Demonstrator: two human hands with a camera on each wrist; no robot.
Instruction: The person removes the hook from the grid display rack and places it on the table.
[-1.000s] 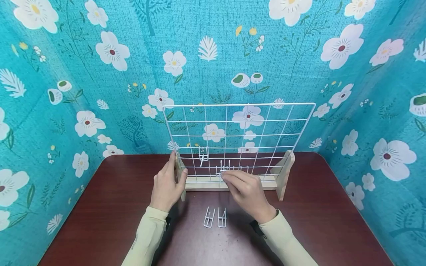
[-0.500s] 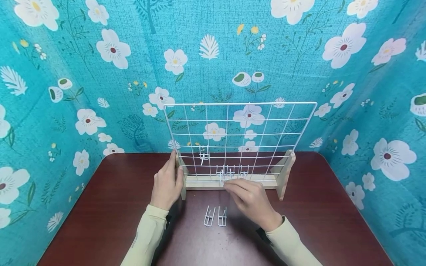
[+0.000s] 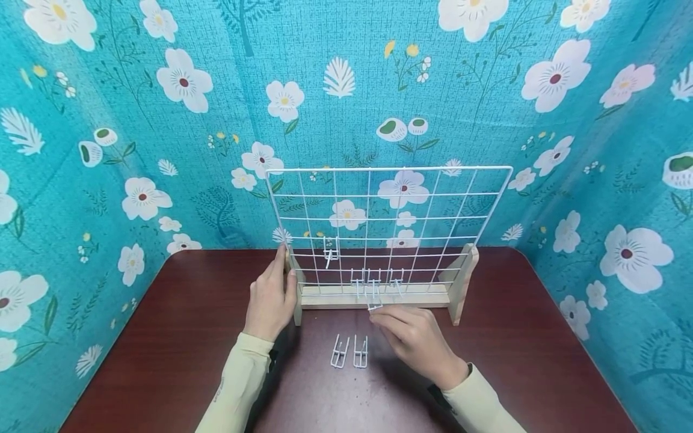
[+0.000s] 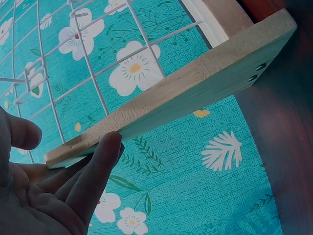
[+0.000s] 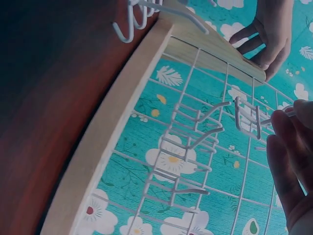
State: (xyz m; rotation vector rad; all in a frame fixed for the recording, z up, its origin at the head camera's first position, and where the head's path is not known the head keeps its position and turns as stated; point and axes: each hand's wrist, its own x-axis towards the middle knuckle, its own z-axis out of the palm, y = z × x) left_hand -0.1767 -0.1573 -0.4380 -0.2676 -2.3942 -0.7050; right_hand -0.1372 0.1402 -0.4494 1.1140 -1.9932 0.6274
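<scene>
The right hand (image 3: 418, 340) is pinching a white wire hook (image 3: 375, 306) by its lower end, thumb and fingertips brought together, just in front of the bottom rows of the wire grid (image 3: 367, 219). What counts in space is this: the held hook lies forward and slightly left of that hand, between its fingertips and the mesh, its long axis running away from the fingers toward the grid. Whether its far end touches a wire I cannot tell (white overlaps white there, and hooks hung on the lower rows confuse the outline). One such hook hangs higher up, the upper hook (image 3: 331, 255), to the left.

The left hand (image 3: 271, 304) is farther from the held hook; its extended fingers rest against the left wooden upright (image 3: 297, 313), the thumb standing apart from them. On the counter (image 3: 541, 361) lie a left loose hook (image 3: 339, 352) and a right loose hook (image 3: 361, 352), side by side, long axes pointing at the grid, the right one nearer the right hand.

No brand or label can be read; small dark lettering (image 3: 219, 393) on the left sleeve (image 3: 233, 376) is illegible.
</scene>
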